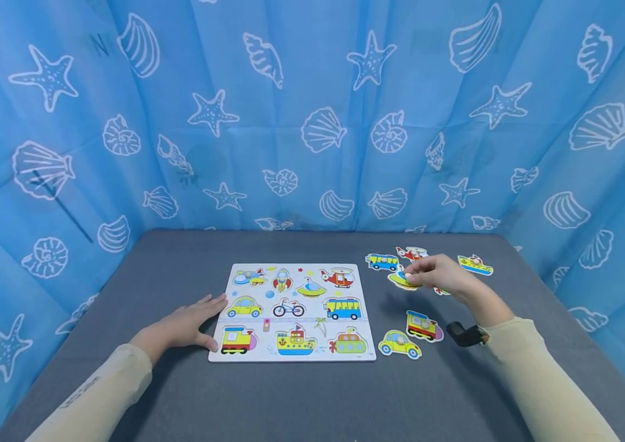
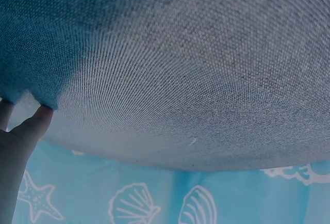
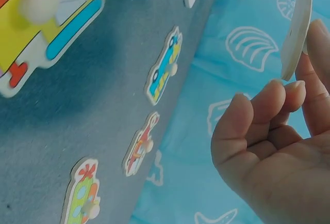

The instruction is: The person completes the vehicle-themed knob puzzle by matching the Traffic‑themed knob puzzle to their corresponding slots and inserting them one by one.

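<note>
- Right hand (image 1: 438,274): thumb and fingertip pinch the small knob (image 3: 305,47) of the saucer piece (image 1: 401,280); I hold it clear of the table (image 1: 180,399), to the right of the puzzle board (image 1: 261,356).
- Key relation: the printed saucer (image 1: 310,287) lies leftward of my pinching fingers, at much the same depth, with the board's right edge and a strip of table between.
- Long axis: the printed saucer runs roughly side to side. My piece's axis runs sideways too, its right end somewhat nearer me. The right wrist view shows it almost edge-on.
- Nearer hand: the right, by its grip; the piece is well apart from my left.
- Left hand (image 1: 188,322): fingers spread at the board's left edge, holding nothing. Pressure on the board: cannot tell.
- Beside the held piece: bus piece (image 1: 382,262) and helicopter piece (image 1: 412,253), both just beyond it. Train piece (image 1: 423,326) and car piece (image 1: 399,344) lie nearer me.
</note>
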`<state>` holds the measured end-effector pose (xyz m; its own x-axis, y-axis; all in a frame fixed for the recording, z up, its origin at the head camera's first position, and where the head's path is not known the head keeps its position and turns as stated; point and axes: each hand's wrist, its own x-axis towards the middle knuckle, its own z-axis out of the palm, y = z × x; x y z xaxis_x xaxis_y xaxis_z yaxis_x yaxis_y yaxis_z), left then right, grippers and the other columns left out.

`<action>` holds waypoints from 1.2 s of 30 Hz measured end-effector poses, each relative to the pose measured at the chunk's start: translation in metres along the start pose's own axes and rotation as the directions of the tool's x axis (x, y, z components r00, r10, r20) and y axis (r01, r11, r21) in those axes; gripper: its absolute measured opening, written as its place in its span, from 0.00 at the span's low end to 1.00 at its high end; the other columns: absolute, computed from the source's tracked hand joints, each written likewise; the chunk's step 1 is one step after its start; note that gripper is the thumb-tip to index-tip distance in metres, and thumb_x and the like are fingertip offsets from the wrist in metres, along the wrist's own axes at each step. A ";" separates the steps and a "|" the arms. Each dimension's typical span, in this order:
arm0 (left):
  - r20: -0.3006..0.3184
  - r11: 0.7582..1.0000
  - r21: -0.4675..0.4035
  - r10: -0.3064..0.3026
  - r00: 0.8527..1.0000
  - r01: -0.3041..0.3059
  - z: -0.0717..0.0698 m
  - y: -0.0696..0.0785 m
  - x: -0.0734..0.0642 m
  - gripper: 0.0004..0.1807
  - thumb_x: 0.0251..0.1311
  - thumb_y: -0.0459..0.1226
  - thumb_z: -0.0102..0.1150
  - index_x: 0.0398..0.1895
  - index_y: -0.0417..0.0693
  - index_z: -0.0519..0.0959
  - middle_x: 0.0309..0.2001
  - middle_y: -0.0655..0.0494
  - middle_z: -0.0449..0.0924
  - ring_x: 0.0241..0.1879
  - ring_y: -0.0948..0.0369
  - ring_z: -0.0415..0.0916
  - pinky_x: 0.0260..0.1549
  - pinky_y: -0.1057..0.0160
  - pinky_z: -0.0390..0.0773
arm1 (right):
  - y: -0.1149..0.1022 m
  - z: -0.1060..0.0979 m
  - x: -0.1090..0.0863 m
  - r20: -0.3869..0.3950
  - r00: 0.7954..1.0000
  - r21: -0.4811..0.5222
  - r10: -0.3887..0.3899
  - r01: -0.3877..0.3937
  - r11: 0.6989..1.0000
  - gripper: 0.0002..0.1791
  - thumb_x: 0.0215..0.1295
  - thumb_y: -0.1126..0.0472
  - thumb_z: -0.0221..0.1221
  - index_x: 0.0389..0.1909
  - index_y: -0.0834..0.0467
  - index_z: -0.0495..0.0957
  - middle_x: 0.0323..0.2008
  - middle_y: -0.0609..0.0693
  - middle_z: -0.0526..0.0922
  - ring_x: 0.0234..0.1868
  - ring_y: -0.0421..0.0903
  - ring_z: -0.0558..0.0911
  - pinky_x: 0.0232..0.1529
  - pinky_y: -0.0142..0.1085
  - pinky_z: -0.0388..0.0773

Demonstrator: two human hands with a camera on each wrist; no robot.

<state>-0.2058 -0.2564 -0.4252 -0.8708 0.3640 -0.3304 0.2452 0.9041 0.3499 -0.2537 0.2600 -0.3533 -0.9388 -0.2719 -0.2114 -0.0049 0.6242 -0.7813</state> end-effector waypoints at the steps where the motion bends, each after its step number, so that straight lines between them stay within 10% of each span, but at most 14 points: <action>1: -0.001 1.000 0.001 0.000 1.000 0.000 0.000 0.000 0.000 0.63 0.41 0.62 0.70 0.77 0.45 0.51 0.75 0.40 0.48 0.73 0.39 0.42 0.61 0.29 0.50 | -0.001 0.001 0.001 0.001 1.000 -0.004 0.001 -0.001 1.000 0.20 0.66 0.57 0.62 0.52 0.67 0.79 0.39 0.52 0.79 0.42 0.53 0.75 0.47 0.49 0.74; 27: 0.004 1.000 -0.002 0.008 1.000 -0.008 -0.002 0.001 -0.001 0.62 0.42 0.61 0.71 0.77 0.45 0.51 0.75 0.41 0.48 0.73 0.39 0.42 0.61 0.30 0.50 | -0.023 0.036 0.032 0.054 0.995 0.056 -0.089 0.086 0.995 0.13 0.66 0.64 0.61 0.45 0.70 0.80 0.31 0.48 0.77 0.34 0.48 0.71 0.36 0.42 0.70; 36: 0.006 1.000 -0.003 0.006 1.000 -0.006 -0.002 0.000 0.000 0.62 0.43 0.61 0.70 0.77 0.45 0.50 0.75 0.41 0.48 0.73 0.39 0.42 0.61 0.29 0.48 | -0.034 0.049 0.045 0.071 0.996 0.033 -0.054 0.052 0.998 0.14 0.67 0.62 0.61 0.48 0.67 0.80 0.38 0.50 0.81 0.38 0.47 0.75 0.47 0.50 0.72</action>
<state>-0.2064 -0.2574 -0.4232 -0.8665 0.3712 -0.3337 0.2497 0.9012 0.3542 -0.2790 0.1904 -0.3654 -0.9104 -0.3564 -0.2099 -0.0423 0.5851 -0.8098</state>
